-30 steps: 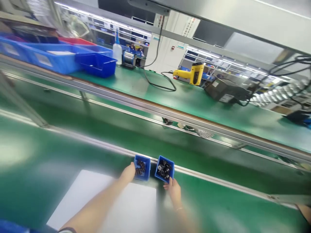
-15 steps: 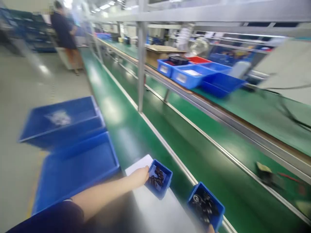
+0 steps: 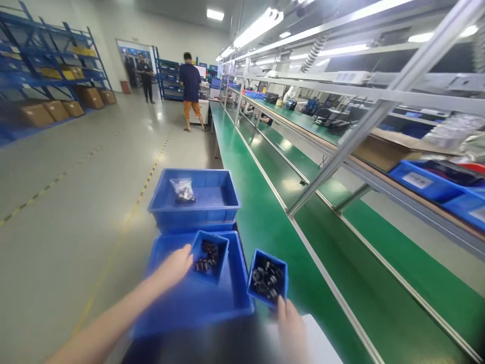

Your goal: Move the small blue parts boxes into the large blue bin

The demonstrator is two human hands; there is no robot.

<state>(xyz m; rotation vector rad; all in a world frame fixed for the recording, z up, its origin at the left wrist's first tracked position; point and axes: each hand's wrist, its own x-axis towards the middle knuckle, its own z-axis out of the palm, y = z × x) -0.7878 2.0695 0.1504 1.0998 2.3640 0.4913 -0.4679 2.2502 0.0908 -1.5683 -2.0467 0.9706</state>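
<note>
Nearest the camera, the right hand (image 3: pixel 291 323) grips the near wall of a small blue bin (image 3: pixel 267 277) loaded with dark ring-shaped parts (image 3: pixel 266 279). The fingers (image 3: pixel 282 305) are closed over the bin's near rim; the thumb position cannot be told. This bin is held at the left edge of the green worktop (image 3: pixel 265 222), just beside the large blue tray (image 3: pixel 197 298).

The left hand (image 3: pixel 172 268) holds a second small blue bin (image 3: pixel 209 255) containing smaller dark parts (image 3: pixel 204 260). The fingers are curled against its left wall, pinching that wall. This bin sits over the interior of the large blue tray, ahead and to the right of the left hand; whether it rests on the tray floor or is still lifted cannot be determined.

The governing relation: the left-hand bin is already inside the tray outline, while the right-hand bin lies outside it, to the tray's right. The right hand is therefore nearer the tray's right wall.

Beyond, a second blue tray (image 3: pixel 195 199) carries a clear bag of parts (image 3: pixel 183 190). Farther off, a person (image 3: pixel 190 88) stands at the worktop end; blue shelving (image 3: pixel 45 86) lines the left.
</note>
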